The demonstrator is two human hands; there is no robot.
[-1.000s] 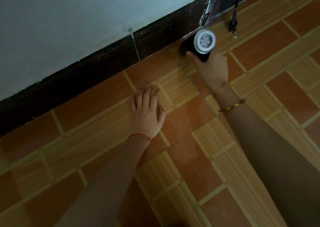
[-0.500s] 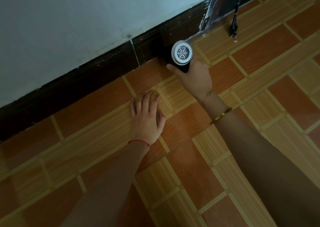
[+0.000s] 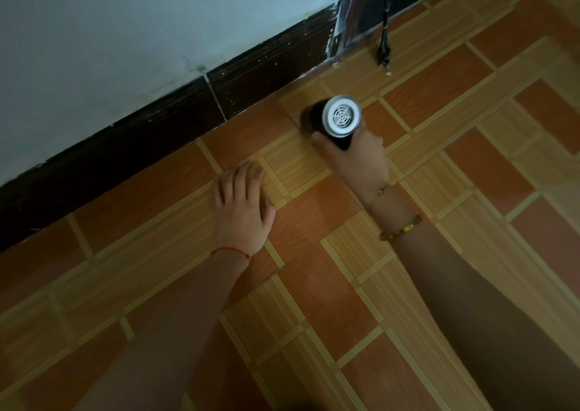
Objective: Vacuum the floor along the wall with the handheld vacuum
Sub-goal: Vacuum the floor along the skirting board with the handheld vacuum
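Note:
My right hand (image 3: 357, 159) grips the handheld vacuum (image 3: 337, 120), a black cylinder with a round white vented end cap facing me. Its front end points down at the orange tiled floor (image 3: 314, 285), a short way out from the dark skirting board (image 3: 251, 77) at the foot of the pale wall (image 3: 125, 33). The nozzle itself is hidden behind the body. My left hand (image 3: 243, 206) rests flat on the tiles with fingers straight, to the left of and nearer than the vacuum.
A black cord with a plug (image 3: 384, 49) hangs down to the floor at the upper right. Beside it a dark reddish frame edge (image 3: 348, 18) meets the end of the skirting. Tiled floor stretches to the right and towards me.
The vacuum slid left along the skirting, then came back right and away from the wall. My left hand has stayed flat on the same tile.

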